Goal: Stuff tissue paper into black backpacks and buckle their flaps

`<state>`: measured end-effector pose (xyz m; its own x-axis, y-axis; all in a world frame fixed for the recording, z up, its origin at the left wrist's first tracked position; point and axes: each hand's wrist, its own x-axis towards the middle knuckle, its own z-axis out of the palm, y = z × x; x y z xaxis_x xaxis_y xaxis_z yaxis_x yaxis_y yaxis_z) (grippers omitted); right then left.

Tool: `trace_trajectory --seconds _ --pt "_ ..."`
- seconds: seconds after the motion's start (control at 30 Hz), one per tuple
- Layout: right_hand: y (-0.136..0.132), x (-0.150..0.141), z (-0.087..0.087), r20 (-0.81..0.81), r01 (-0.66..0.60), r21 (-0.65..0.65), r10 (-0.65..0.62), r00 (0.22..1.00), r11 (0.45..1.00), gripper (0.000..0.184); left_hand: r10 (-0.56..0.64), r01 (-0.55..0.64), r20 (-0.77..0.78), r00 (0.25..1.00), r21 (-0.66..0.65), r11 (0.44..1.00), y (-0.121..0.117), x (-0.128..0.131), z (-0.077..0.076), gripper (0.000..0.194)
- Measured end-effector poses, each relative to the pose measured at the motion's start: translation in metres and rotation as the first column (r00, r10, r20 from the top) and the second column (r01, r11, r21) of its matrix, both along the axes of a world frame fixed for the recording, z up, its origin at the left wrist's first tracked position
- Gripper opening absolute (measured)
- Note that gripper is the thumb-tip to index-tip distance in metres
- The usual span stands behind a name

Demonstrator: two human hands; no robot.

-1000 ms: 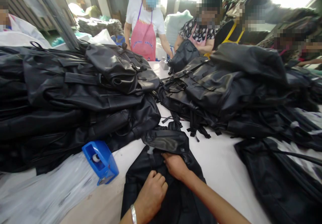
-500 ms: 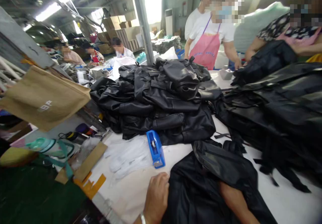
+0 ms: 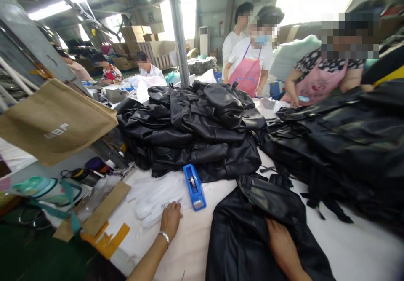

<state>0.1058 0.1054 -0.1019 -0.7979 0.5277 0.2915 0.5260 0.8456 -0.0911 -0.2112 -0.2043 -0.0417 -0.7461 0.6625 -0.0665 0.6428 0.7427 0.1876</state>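
Clear plastic (image 3: 150,199) lies left of the tape holder (image 3: 193,188), touching the left hand (image 3: 172,218); the right hand (image 3: 281,242) touches the black bag (image 3: 232,234); can't tell either grip.

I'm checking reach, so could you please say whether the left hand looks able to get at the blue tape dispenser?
Probably yes: the left hand is at the whitish plastic, close to the blue tape dispenser, and nothing visible blocks the way.
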Motion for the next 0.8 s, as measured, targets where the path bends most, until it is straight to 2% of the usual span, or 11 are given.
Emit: trace_trajectory --seconds 0.17,0.27,0.33,0.4,0.5,0.57,0.6,0.67,0.73,0.77,0.8 --pt "-0.016 0.005 0.005 0.064 0.030 0.065 -0.035 0.997 0.997 0.051 -0.005 0.005 0.066 0.998 0.008 1.000 -0.002 -0.003 -0.005 0.025" --pt "-0.025 0.006 0.015 0.051 0.047 -0.015 -0.046 0.998 0.999 0.053 -0.021 0.011 0.150 0.988 0.071 0.997 -0.011 0.011 0.008 0.023" --pt "-0.033 0.005 0.030 0.009 0.075 -0.135 -0.074 0.997 0.988 0.050 -0.033 -0.012 0.263 0.964 0.168 0.986 -0.018 0.023 0.024 0.023" --pt "-0.046 0.002 0.055 -0.077 0.100 -0.283 -0.126 0.989 0.954 0.043 -0.064 -0.127 0.495 0.867 0.342 0.931 -0.022 0.034 0.045 0.025" --pt "-0.076 -0.010 0.100 -0.208 0.067 -0.530 -0.206 0.956 0.845 0.036 -0.211 -0.463 0.841 0.498 0.464 0.755 -0.018 0.051 0.083 0.027" --pt "-0.102 -0.024 0.128 -0.239 -0.016 -0.728 -0.233 0.943 0.685 0.037 -0.315 -0.593 0.910 0.269 0.414 0.690 -0.007 0.063 0.107 0.025" --pt "-0.114 -0.033 0.139 -0.246 -0.071 -0.829 -0.248 0.937 0.554 0.042 -0.363 -0.627 0.914 0.181 0.392 0.673 0.000 0.069 0.117 0.023" --pt "-0.136 -0.050 0.155 -0.290 -0.239 -0.950 -0.284 0.914 0.200 0.070 -0.460 -0.655 0.887 0.041 0.371 0.658 0.017 0.081 0.133 0.020" --pt "-0.151 -0.064 0.164 -0.380 -0.450 -0.883 -0.357 0.854 -0.136 0.098 -0.538 -0.659 0.839 -0.081 0.360 0.660 0.032 0.092 0.141 0.021" --pt "-0.155 -0.068 0.167 -0.421 -0.539 -0.805 -0.402 0.813 -0.248 0.104 -0.561 -0.659 0.817 -0.131 0.351 0.665 0.039 0.097 0.143 0.023" --pt "-0.157 -0.071 0.170 -0.452 -0.609 -0.725 -0.445 0.773 -0.322 0.105 -0.576 -0.663 0.798 -0.176 0.337 0.669 0.044 0.101 0.143 0.024"
